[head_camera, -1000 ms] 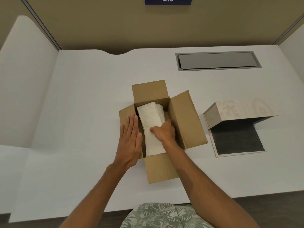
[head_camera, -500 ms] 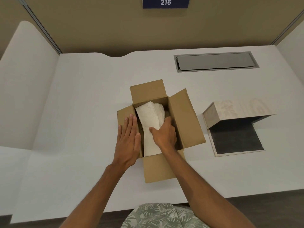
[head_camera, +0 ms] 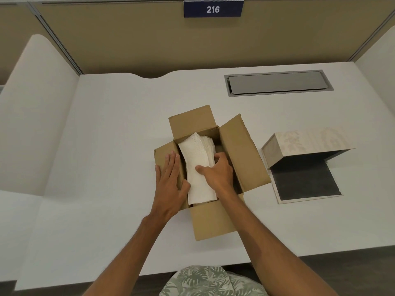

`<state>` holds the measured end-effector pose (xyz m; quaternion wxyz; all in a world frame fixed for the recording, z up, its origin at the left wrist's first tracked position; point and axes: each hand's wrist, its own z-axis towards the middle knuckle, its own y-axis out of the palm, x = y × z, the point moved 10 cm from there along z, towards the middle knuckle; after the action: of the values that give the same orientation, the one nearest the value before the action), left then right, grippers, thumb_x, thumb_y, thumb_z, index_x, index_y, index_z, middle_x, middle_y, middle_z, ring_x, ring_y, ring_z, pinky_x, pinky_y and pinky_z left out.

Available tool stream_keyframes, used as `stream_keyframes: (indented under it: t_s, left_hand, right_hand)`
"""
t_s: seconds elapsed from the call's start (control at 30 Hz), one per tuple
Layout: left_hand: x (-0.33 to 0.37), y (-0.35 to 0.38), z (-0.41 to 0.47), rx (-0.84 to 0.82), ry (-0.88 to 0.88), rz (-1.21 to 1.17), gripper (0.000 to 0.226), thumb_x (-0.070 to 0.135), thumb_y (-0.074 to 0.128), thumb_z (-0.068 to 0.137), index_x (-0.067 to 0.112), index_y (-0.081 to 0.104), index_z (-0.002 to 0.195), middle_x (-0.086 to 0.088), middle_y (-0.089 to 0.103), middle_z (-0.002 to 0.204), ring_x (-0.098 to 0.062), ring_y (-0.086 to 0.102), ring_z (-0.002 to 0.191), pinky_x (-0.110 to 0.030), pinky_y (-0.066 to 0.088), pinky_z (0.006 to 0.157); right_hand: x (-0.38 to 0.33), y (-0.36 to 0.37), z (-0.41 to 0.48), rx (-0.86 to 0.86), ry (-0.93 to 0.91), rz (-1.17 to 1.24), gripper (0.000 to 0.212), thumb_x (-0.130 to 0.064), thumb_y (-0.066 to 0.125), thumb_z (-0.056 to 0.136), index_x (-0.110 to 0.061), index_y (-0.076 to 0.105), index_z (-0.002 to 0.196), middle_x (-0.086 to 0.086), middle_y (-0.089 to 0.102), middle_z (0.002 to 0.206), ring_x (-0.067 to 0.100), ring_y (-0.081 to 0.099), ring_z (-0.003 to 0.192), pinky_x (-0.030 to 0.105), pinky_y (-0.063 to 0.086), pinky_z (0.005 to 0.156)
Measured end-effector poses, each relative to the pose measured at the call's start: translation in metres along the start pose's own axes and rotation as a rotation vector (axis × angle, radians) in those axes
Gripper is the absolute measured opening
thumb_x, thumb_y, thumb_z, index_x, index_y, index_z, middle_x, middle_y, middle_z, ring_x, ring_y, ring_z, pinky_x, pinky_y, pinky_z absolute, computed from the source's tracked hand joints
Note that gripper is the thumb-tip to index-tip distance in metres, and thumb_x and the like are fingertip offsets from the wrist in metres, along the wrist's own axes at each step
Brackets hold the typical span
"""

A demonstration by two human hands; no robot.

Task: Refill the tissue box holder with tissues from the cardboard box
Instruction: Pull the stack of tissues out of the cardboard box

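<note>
Now | right hand (head_camera: 215, 170) wrapped deeper around tissues (head_camera: 197, 163) | left hand (head_camera: 170, 178) unmoved

Matt brown cardboard box (head_camera: 235, 150), soft white paper tissues (head_camera: 197, 165)

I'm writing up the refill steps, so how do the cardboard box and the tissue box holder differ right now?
The cardboard box is plain brown; the tissue box holder is pale with a faint leaf pattern. The cardboard box holds a stack of tissues; no tissues show in the tissue box holder. The left hand rests on the cardboard box and the right hand reaches in; nothing touches the tissue box holder. Both lie open on the white desk.
</note>
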<state>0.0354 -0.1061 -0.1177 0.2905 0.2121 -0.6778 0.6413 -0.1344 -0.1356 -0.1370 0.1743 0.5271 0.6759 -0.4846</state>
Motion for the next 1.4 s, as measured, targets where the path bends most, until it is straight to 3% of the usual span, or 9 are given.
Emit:
stream_keyframes:
  t_s: [0.13,0.2,0.37,0.5,0.8,1.0,1.2,1.33,1.4]
  left_hand:
    - [-0.002,-0.007,0.001,0.055,-0.064,-0.108,0.083,0.021,0.054,0.086,0.015,0.013,0.158,0.011,0.002,0.161,0.020,-0.016,0.140,-0.051,0.008,0.125]
    - [-0.002,-0.009,0.001,0.069,-0.072,-0.130,0.083,0.019,0.055,0.086,0.017,0.015,0.157,0.013,0.003,0.159,0.025,-0.018,0.136,-0.055,0.013,0.124]
    - [0.004,-0.007,0.002,0.049,-0.006,-0.086,0.073,0.022,0.049,0.096,0.015,0.011,0.158,0.002,0.009,0.167,-0.001,-0.006,0.152,-0.038,-0.009,0.125]
    - [0.005,-0.007,0.003,0.053,0.022,-0.044,0.069,0.023,0.047,0.100,0.013,0.010,0.158,0.002,0.007,0.167,-0.007,-0.006,0.153,-0.034,-0.014,0.123]
    - [0.002,-0.010,0.009,0.084,-0.005,0.042,0.073,0.027,0.059,0.097,0.015,0.019,0.157,0.001,0.017,0.165,-0.009,0.004,0.153,-0.037,-0.003,0.125]
    - [-0.001,-0.021,0.010,0.090,0.000,0.101,0.077,0.023,0.063,0.091,0.014,0.023,0.156,-0.001,0.019,0.164,-0.010,0.006,0.153,-0.033,-0.006,0.124]
    - [-0.008,-0.038,0.005,0.102,-0.009,0.142,0.075,0.035,0.050,0.087,0.013,0.027,0.155,-0.003,0.025,0.163,-0.014,0.011,0.153,-0.034,-0.006,0.125]
    - [0.005,-0.045,0.004,0.122,-0.002,0.153,0.070,0.040,0.047,0.092,0.015,0.028,0.155,0.000,0.024,0.162,-0.010,0.010,0.152,-0.035,-0.007,0.125]
    - [0.017,-0.049,0.003,0.139,-0.031,0.053,0.063,0.043,0.047,0.097,0.019,0.034,0.153,0.005,0.027,0.161,-0.005,0.013,0.151,-0.031,0.001,0.124]
  right_hand:
    - [0.008,0.002,0.000,-0.031,0.033,0.102,0.067,-0.033,0.084,0.072,-0.022,0.045,0.125,0.001,0.056,0.118,0.021,0.058,0.100,0.032,0.049,0.075]
    - [0.008,0.002,-0.001,-0.037,0.035,0.114,0.067,-0.034,0.084,0.071,-0.024,0.045,0.125,-0.002,0.055,0.115,0.020,0.057,0.099,0.032,0.048,0.074]
    - [0.001,-0.006,-0.001,-0.039,-0.022,0.099,0.067,-0.040,0.084,0.072,-0.024,0.046,0.125,-0.003,0.056,0.118,0.020,0.059,0.101,0.033,0.051,0.078]
    - [-0.007,-0.013,-0.006,-0.030,-0.067,0.090,0.070,-0.042,0.083,0.073,-0.023,0.047,0.129,0.001,0.059,0.124,0.022,0.062,0.103,0.041,0.056,0.087]
    - [-0.021,-0.037,-0.014,-0.006,-0.095,0.161,0.069,-0.044,0.086,0.070,-0.028,0.047,0.125,-0.001,0.063,0.116,0.017,0.066,0.094,0.044,0.059,0.084]
    - [-0.031,-0.050,-0.027,-0.031,-0.118,0.244,0.059,-0.045,0.086,0.071,-0.032,0.049,0.116,-0.013,0.062,0.101,0.011,0.067,0.083,0.022,0.051,0.062]
    - [-0.041,-0.063,-0.041,-0.095,-0.137,0.358,0.058,-0.043,0.086,0.070,-0.033,0.053,0.116,-0.010,0.067,0.108,0.015,0.071,0.089,0.034,0.061,0.074]
    - [-0.046,-0.078,-0.048,-0.137,-0.157,0.446,0.055,-0.037,0.088,0.071,-0.032,0.056,0.115,-0.008,0.071,0.109,0.016,0.074,0.086,0.031,0.062,0.069]
    - [-0.048,-0.084,-0.052,-0.165,-0.169,0.464,0.054,-0.036,0.088,0.071,-0.034,0.056,0.114,-0.008,0.072,0.108,0.015,0.074,0.086,0.033,0.063,0.071]
